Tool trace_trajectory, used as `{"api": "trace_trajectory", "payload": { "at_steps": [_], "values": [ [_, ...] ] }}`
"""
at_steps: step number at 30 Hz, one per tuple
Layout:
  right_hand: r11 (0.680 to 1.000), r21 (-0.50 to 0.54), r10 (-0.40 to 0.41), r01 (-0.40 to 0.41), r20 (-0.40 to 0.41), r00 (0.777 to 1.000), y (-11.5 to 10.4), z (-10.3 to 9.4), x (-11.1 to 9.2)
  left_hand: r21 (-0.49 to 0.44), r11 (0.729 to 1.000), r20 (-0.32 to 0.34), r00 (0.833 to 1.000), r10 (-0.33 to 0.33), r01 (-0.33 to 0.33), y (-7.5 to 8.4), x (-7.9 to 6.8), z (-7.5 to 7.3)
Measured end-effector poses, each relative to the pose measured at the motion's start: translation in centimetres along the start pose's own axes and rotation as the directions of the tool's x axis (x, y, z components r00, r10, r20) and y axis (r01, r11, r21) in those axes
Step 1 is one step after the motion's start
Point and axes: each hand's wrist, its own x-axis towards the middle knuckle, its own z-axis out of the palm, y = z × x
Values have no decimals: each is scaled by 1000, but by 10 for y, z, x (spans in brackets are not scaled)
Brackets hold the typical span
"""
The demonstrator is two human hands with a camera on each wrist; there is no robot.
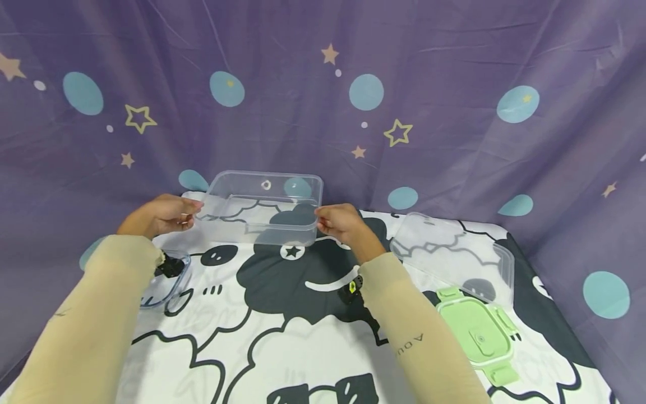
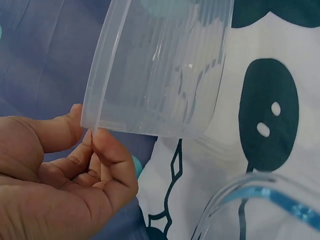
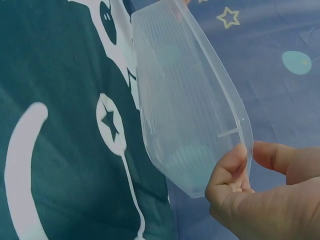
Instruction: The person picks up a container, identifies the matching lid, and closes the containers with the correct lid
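Both hands hold a clear, rectangular plastic container point(image 1: 290, 228) near the back of the table. My left hand point(image 1: 166, 215) pinches the rim at its left end, thumb on one side and fingers on the other. At the right end, my right hand point(image 1: 345, 223) pinches the rim in the same way. In the left wrist view, the container's ribbed wall point(image 2: 160, 75) rises beyond the thumb and fingertips. The right wrist view shows the container point(image 3: 185, 100) tilted, its rim between thumb and curled fingers.
A second clear plastic piece point(image 1: 449, 255), box or lid, lies at the right. In front of it is a green lid point(image 1: 476, 331) with side latches. A clear container with a bluish rim point(image 1: 176, 289) sits partly hidden by the left arm. A purple curtain point(image 1: 454, 112) hangs behind the table.
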Motion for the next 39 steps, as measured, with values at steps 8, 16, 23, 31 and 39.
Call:
{"api": "trace_trajectory", "payload": {
  "at_steps": [8,16,23,31,39],
  "values": [
    [1000,-30,2,-2,14,1000,-7,-23,-10,15,999,28,999,28,-28,2,1,20],
    [996,-90,-11,13,23,1000,-12,-52,-19,-26,999,105,993,44,-42,6,5,42],
    [990,-140,-30,35,39,999,-16,-75,-26,-54,996,144,987,77,-70,7,8,60],
    [982,-183,-40,49,50,998,-21,-104,-40,-25,997,176,982,72,-69,9,14,87],
    [963,-259,-63,74,51,997,-23,-131,-52,-29,997,200,977,72,-68,7,17,113]
  ]
}}
